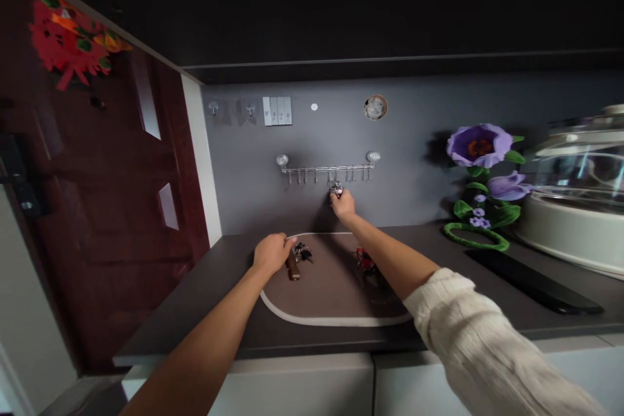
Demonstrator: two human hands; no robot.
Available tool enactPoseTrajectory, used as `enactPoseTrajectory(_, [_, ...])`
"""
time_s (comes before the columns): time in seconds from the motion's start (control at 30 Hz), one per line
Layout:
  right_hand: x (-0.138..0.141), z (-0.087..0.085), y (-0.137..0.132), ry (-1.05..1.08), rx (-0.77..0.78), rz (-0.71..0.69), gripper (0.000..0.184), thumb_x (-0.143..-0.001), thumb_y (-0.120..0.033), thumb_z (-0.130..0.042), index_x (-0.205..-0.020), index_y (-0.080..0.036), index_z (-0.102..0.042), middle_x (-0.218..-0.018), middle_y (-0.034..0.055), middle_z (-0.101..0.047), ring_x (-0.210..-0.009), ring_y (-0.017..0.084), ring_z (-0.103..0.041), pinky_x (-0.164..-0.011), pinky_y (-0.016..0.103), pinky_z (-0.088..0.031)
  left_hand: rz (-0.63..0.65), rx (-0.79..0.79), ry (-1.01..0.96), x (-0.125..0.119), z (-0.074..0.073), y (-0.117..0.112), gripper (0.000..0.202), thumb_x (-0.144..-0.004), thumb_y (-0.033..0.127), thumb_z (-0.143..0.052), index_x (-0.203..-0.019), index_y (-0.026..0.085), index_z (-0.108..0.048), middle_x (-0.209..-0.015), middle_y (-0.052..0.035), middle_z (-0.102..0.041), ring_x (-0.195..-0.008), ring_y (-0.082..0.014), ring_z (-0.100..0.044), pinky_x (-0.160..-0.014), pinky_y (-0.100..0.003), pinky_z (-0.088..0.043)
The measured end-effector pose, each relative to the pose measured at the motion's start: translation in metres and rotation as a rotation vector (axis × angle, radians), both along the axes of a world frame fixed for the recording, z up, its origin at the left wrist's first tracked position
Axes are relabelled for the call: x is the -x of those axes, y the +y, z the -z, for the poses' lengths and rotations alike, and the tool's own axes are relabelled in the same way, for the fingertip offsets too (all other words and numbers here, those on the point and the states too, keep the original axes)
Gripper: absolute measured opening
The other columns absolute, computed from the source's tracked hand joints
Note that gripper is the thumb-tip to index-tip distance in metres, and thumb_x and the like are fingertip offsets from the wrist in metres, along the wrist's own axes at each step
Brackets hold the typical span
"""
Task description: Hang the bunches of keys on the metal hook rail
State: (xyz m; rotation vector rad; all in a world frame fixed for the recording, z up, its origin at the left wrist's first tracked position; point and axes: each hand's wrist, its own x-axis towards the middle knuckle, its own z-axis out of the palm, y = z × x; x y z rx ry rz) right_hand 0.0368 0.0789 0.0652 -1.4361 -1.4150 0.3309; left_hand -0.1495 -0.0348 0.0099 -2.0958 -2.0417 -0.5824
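My right hand (344, 206) reaches up to the wall, its fingers closed on a small bunch of shiny metal keys (335, 188). This bunch is just under the middle hooks of a clear hook rail (329, 169); whether it hangs on a hook I cannot make out. My left hand (271, 253) is low over the left side of a brown mat (326, 299), fingers curled and mostly hidden. Its thumb meets the top end of a brown bar-shaped piece (294, 268). Right beside that lie dark and silver keys (303, 252). A red item (363, 259) lies partly behind my right forearm.
On the right stand purple plush flowers (480, 143), a black slab-like object (536, 279) and a white appliance with a clear lid (575, 227). A dark cabinet (341, 13) overhangs the counter (205, 312). Two small wall hooks (250, 109) are at upper left.
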Motion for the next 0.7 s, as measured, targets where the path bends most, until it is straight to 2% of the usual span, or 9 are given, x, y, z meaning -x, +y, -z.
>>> enactPoseTrajectory(0.1, [-0.006, -0.011, -0.012, 0.117, -0.021, -0.125, 0.016, -0.079, -0.028, -0.042, -0.088, -0.015, -0.047, -0.073, 0.0053, -0.059, -0.049, 0.01, -0.054, -0.049, 0.021, -0.043, 0.01, -0.008, -0.003, 0.0, 0.0, 0.0, 0.052, -0.08, 0.052, -0.024, -0.081, 0.017, -0.062, -0.083, -0.0111, -0.064, -0.08, -0.0201, -0.059, -0.067, -0.028, -0.04])
enactPoseTrajectory(0.17, [-0.007, -0.028, -0.021, 0.157, -0.018, -0.162, 0.013, -0.079, -0.025, -0.044, -0.084, -0.014, -0.047, -0.068, 0.0036, -0.057, -0.041, 0.008, -0.049, -0.042, 0.021, -0.042, 0.013, -0.021, -0.003, -0.001, 0.0, 0.0, 0.051, -0.081, 0.051, -0.024, -0.081, 0.017, -0.062, -0.083, -0.0109, -0.064, -0.079, -0.0204, -0.059, -0.066, -0.028, -0.04])
enactPoseTrajectory(0.3, [-0.001, -0.07, -0.038, 0.271, -0.017, -0.23, 0.01, -0.078, -0.023, -0.047, -0.076, -0.013, -0.048, -0.056, -0.0002, -0.053, -0.039, 0.006, -0.047, -0.042, 0.02, -0.043, 0.011, -0.015, -0.011, -0.001, 0.001, 0.0, 0.05, -0.081, 0.05, -0.025, -0.08, 0.017, -0.062, -0.083, -0.0106, -0.064, -0.079, -0.0199, -0.059, -0.066, -0.027, -0.04])
enactPoseTrajectory(0.4, [0.003, -0.083, -0.05, 0.337, 0.104, -0.328, 0.01, -0.08, -0.022, -0.047, -0.08, -0.012, -0.049, -0.051, -0.0007, -0.053, -0.04, 0.007, -0.048, -0.045, 0.021, -0.045, 0.009, -0.012, -0.036, 0.0, 0.001, 0.0, 0.05, -0.081, 0.05, -0.025, -0.082, 0.017, -0.062, -0.083, -0.0104, -0.064, -0.08, -0.0192, -0.059, -0.066, -0.026, -0.039])
enactPoseTrajectory(0.47, [0.004, -0.073, -0.061, 0.236, 0.258, -0.356, 0.013, -0.079, -0.023, -0.048, -0.079, -0.011, -0.05, -0.05, 0.0019, -0.055, -0.041, 0.009, -0.05, -0.044, 0.021, -0.043, 0.008, -0.016, -0.076, 0.002, 0.001, 0.0, 0.049, -0.081, 0.05, -0.025, -0.084, 0.018, -0.062, -0.083, -0.0097, -0.064, -0.081, -0.0189, -0.058, -0.066, -0.026, -0.039])
enactPoseTrajectory(0.53, [0.004, -0.051, -0.072, 0.015, 0.366, -0.327, 0.017, -0.075, -0.027, -0.052, -0.071, -0.01, -0.052, -0.049, 0.0053, -0.057, -0.044, 0.012, -0.053, -0.042, 0.021, -0.04, 0.012, -0.03, -0.131, 0.003, 0.001, -0.001, 0.047, -0.081, 0.05, -0.027, -0.085, 0.018, -0.061, -0.083, -0.0087, -0.064, -0.081, -0.0184, -0.058, -0.066, -0.026, -0.039])
enactPoseTrajectory(0.63, [0.001, -0.012, -0.088, -0.428, 0.389, -0.25, 0.027, -0.069, -0.034, -0.057, -0.055, -0.01, -0.056, -0.049, 0.0085, -0.056, -0.054, 0.016, -0.057, -0.048, 0.022, -0.038, 0.046, -0.063, -0.243, 0.005, 0.002, -0.001, 0.042, -0.081, 0.046, -0.031, -0.086, 0.018, -0.061, -0.083, -0.0072, -0.064, -0.08, -0.0164, -0.057, -0.067, -0.024, -0.039])
enactPoseTrajectory(0.7, [-0.003, 0.006, -0.096, -0.619, 0.362, -0.236, 0.029, -0.064, -0.039, -0.06, -0.052, -0.012, -0.057, -0.05, 0.0087, -0.056, -0.061, 0.019, -0.058, -0.052, 0.023, -0.038, 0.082, -0.094, -0.345, 0.006, 0.003, -0.001, 0.035, -0.08, 0.042, -0.037, -0.088, 0.017, -0.059, -0.086, -0.0064, -0.064, -0.081, -0.0146, -0.057, -0.07, -0.023, -0.039])
